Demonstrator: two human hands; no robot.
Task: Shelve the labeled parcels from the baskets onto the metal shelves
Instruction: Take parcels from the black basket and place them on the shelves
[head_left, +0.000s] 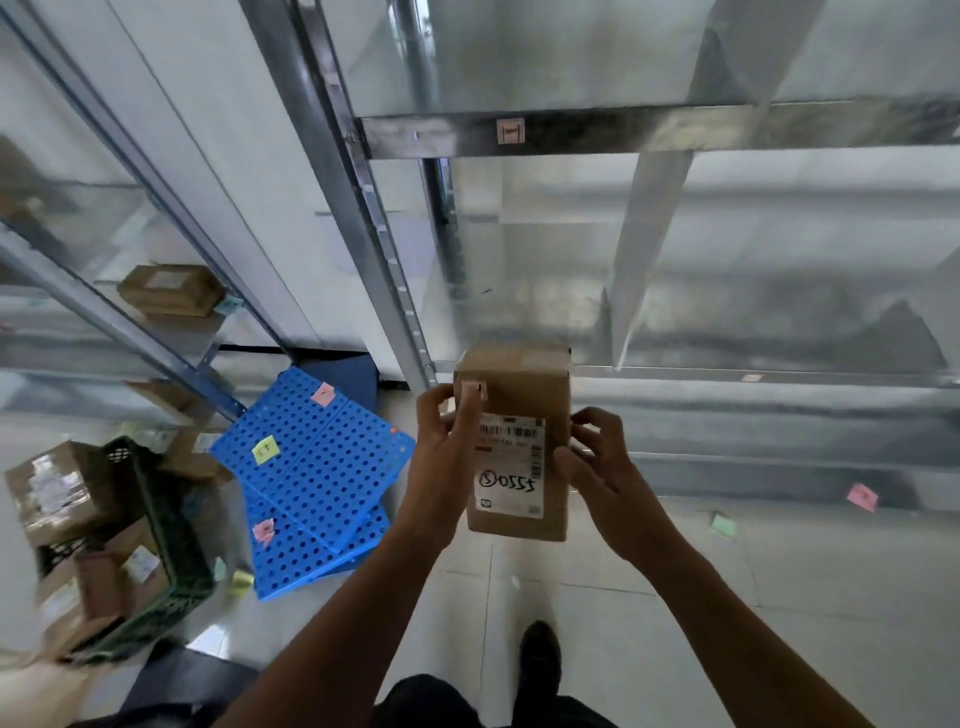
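Hands (441, 436) (600, 457) — parcel (524, 400) lengthwise toward shelf (727, 372)

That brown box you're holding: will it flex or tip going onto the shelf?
Probably stiff: the cardboard box shows square edges between the left hand and right hand. Likely light, held by its sides only. Stood on end, it might tip.

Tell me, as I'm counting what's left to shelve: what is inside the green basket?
Brown cardboard parcels with white labels fill the green basket, one rising above its rim. Blur prevents an exact count, and whatever lies beneath them is covered.
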